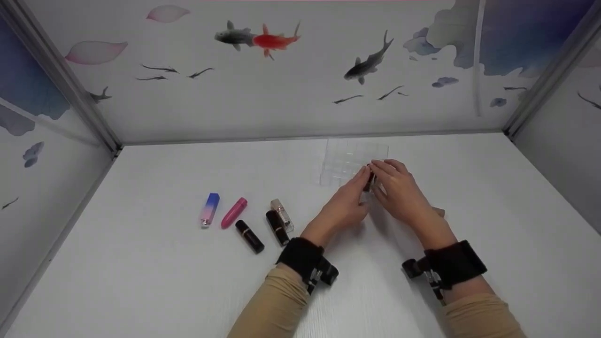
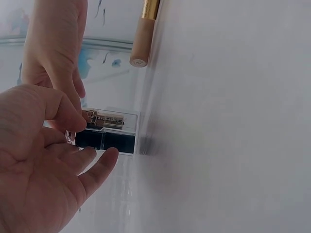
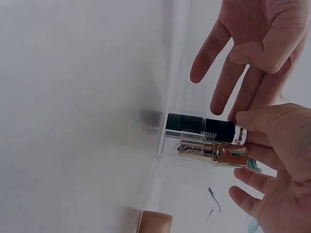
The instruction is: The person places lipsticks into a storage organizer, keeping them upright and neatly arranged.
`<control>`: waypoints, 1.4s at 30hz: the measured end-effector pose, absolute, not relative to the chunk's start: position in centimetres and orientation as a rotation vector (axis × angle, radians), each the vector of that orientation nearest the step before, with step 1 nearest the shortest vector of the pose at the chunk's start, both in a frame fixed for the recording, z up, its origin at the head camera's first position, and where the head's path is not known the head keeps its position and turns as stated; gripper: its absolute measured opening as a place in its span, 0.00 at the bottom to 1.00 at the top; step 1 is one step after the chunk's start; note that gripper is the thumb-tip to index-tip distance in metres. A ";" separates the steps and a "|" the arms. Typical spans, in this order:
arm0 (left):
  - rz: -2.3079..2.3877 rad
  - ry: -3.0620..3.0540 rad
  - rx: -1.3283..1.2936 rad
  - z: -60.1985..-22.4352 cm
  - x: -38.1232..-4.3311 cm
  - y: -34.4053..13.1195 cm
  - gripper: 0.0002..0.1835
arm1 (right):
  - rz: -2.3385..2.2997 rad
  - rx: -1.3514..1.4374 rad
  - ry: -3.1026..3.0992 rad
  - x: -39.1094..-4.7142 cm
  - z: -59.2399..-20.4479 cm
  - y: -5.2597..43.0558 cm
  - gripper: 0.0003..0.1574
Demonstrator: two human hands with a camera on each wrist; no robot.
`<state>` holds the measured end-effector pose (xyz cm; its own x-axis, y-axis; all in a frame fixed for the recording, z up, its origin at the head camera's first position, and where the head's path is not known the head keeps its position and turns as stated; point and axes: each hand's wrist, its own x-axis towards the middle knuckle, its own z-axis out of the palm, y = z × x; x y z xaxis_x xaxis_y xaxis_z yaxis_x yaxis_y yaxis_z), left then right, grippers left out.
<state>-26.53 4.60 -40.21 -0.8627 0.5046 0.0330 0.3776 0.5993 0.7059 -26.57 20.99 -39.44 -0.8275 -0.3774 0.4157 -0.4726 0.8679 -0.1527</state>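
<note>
One clear box (image 1: 351, 151), far right, holds a black lipstick (image 3: 185, 124); right hand (image 1: 401, 190) pinches it, left hand (image 1: 342, 204) loosely extended.

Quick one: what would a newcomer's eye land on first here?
Probably the red fish printed on the back wall, top of the head view. Then the bright pink tube on the table, left of centre. Farther back, a black tube and a gold tube stand in the clear case.
</note>
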 end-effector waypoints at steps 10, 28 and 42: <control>1.124 2.681 0.650 -40.3 -26.2 4.6 0.40 | 0.386 0.626 -2.690 -26.4 -39.5 21.4 0.30; 1.092 2.828 0.667 -36.6 -24.5 2.7 0.27 | 0.629 0.602 -2.602 -25.3 -37.3 20.9 0.23; 1.076 2.935 0.577 -34.3 -23.3 -5.2 0.20 | 0.762 0.704 -2.755 -23.6 -35.4 17.4 0.19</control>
